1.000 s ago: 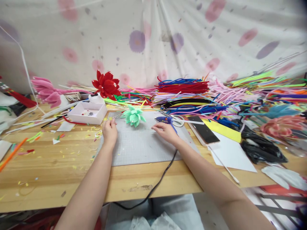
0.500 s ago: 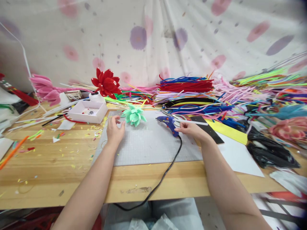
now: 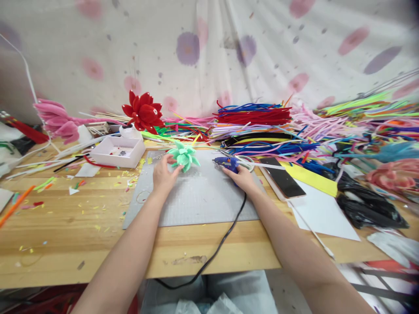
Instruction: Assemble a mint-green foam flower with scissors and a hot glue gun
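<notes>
A mint-green pipe-cleaner flower [image 3: 185,157] lies at the top of the grey cutting mat [image 3: 199,200]. My left hand [image 3: 165,174] is closed on its left petals, thumb at the lower edge and fingers partly hidden behind. On the mat's right side, my right hand [image 3: 242,178] grips the blue glue gun [image 3: 230,163] by its handle, which the hand mostly covers. The gun's nozzle points left towards the flower. From its handle, a black cord [image 3: 225,237] runs down over the table's front edge.
A phone [image 3: 284,181], a yellow strip [image 3: 310,181] and white paper [image 3: 327,213] lie on the right. Bundles of pipe cleaners [image 3: 255,117] line the back. To the left are a white box [image 3: 118,151], a red flower [image 3: 144,111] and scattered scraps on the wooden table [image 3: 75,235].
My left hand has moved right, from beside the green flower onto its petals. My right hand has shifted left and taken hold of the glue gun, uncovering the phone.
</notes>
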A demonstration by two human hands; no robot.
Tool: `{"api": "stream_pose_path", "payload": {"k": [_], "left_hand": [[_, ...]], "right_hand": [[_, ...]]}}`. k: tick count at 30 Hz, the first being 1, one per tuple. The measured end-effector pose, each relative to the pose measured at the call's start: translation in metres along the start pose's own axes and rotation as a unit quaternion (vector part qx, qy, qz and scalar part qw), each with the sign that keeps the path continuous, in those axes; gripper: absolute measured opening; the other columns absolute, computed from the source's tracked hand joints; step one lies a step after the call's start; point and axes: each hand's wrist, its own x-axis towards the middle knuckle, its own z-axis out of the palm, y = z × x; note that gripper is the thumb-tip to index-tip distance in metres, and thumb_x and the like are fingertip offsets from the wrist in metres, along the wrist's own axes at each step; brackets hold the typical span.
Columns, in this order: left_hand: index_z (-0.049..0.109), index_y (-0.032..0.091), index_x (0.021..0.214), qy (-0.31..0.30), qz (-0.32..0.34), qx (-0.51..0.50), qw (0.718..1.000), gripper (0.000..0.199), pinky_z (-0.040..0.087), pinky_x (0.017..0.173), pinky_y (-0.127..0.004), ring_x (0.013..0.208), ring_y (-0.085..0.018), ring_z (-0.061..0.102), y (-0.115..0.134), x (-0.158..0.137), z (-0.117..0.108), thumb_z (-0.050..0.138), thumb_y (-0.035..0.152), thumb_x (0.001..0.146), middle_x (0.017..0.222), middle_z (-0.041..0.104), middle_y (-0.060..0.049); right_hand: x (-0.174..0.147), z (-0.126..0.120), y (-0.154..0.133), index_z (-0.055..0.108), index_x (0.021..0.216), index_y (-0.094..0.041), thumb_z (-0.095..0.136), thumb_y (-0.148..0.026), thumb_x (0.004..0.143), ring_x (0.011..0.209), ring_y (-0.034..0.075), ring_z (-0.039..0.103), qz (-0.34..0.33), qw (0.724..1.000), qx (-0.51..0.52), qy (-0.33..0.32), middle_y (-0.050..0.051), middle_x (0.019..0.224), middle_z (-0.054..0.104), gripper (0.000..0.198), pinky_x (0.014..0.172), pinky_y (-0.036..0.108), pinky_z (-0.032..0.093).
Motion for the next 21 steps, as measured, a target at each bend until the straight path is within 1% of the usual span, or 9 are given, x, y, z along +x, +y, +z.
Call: {"api": "stream_pose_path", "payload": {"k": [2,4,6,8,9,11,14,17,21], "left_hand": [[0.050,0.019,0.103,0.015,-0.004,0.009,1.000,0.028,0.043,0.081,-0.034,0.086,-0.019,0.061,-0.005,0.003,-0.008,0.057,0.029,0.077,0.091,0.066,-0.006],[0.052,0.018,0.102,0.073,-0.043,0.036,0.996,0.022,0.043,0.081,-0.034,0.087,-0.020,0.061,-0.015,0.008,-0.019,0.047,0.023,0.081,0.091,0.066,-0.007],[0.049,0.017,0.110,0.113,-0.095,0.059,0.987,0.032,0.043,0.079,-0.033,0.087,-0.019,0.060,-0.029,0.012,-0.034,0.044,0.014,0.079,0.094,0.066,-0.007],[0.047,0.018,0.115,0.117,-0.152,0.091,0.977,0.041,0.043,0.074,-0.032,0.080,-0.018,0.060,-0.044,0.014,-0.049,0.047,0.012,0.075,0.098,0.065,-0.007],[0.050,0.018,0.112,0.098,-0.179,0.113,0.972,0.040,0.043,0.071,-0.032,0.076,-0.018,0.060,-0.050,0.015,-0.057,0.051,0.013,0.072,0.097,0.065,-0.007],[0.057,0.019,0.099,0.025,-0.220,0.145,0.964,0.030,0.043,0.068,-0.032,0.072,-0.020,0.059,-0.060,0.016,-0.069,0.058,0.018,0.069,0.085,0.066,-0.005],[0.060,0.021,0.076,-0.050,-0.243,0.176,0.953,0.012,0.042,0.064,-0.031,0.068,-0.021,0.058,-0.065,0.015,-0.080,0.064,0.024,0.065,0.072,0.064,-0.003],[0.060,0.021,0.064,-0.085,-0.249,0.197,0.944,0.009,0.041,0.062,-0.031,0.064,-0.021,0.056,-0.062,0.016,-0.080,0.067,0.027,0.062,0.065,0.061,-0.002],[0.062,0.022,0.063,-0.112,-0.242,0.202,0.942,0.005,0.039,0.058,-0.030,0.063,-0.020,0.056,-0.059,0.016,-0.075,0.066,0.026,0.063,0.066,0.062,-0.002]], "right_hand": [[-0.002,0.003,0.001,0.066,0.085,-0.015,0.057,-0.058,0.067,0.075,0.022,0.058,0.024,0.999,0.034,0.001,0.005,0.077,0.065,0.047,0.068,0.033,0.043],[-0.003,0.005,0.002,0.066,0.087,-0.015,0.058,-0.059,0.066,0.074,0.020,0.058,0.043,0.996,0.079,0.003,0.006,0.079,0.066,0.050,0.069,0.032,0.044],[-0.004,0.005,0.003,0.065,0.087,-0.015,0.058,-0.060,0.065,0.069,0.017,0.057,0.055,0.989,0.135,-0.006,0.006,0.080,0.066,0.050,0.066,0.030,0.044],[-0.004,0.005,0.002,0.064,0.086,-0.015,0.058,-0.059,0.066,0.062,0.014,0.055,0.058,0.980,0.187,-0.023,0.006,0.078,0.065,0.048,0.062,0.027,0.044],[-0.004,0.005,0.001,0.063,0.084,-0.015,0.058,-0.059,0.067,0.060,0.012,0.054,0.056,0.976,0.206,-0.032,0.005,0.076,0.064,0.047,0.060,0.026,0.044],[-0.004,0.004,0.000,0.062,0.082,-0.016,0.058,-0.059,0.067,0.056,0.011,0.052,0.053,0.971,0.227,-0.041,0.004,0.073,0.063,0.045,0.057,0.024,0.043],[-0.004,0.004,-0.001,0.061,0.079,-0.017,0.058,-0.061,0.066,0.054,0.010,0.051,0.056,0.970,0.231,-0.041,0.003,0.069,0.062,0.046,0.055,0.024,0.042],[-0.004,0.003,-0.002,0.061,0.080,-0.016,0.059,-0.061,0.065,0.054,0.010,0.050,0.059,0.971,0.230,-0.040,0.003,0.068,0.061,0.048,0.054,0.024,0.041],[-0.004,0.003,-0.001,0.063,0.082,-0.015,0.060,-0.061,0.066,0.054,0.009,0.050,0.065,0.971,0.227,-0.038,0.003,0.067,0.061,0.048,0.053,0.023,0.041]]}}
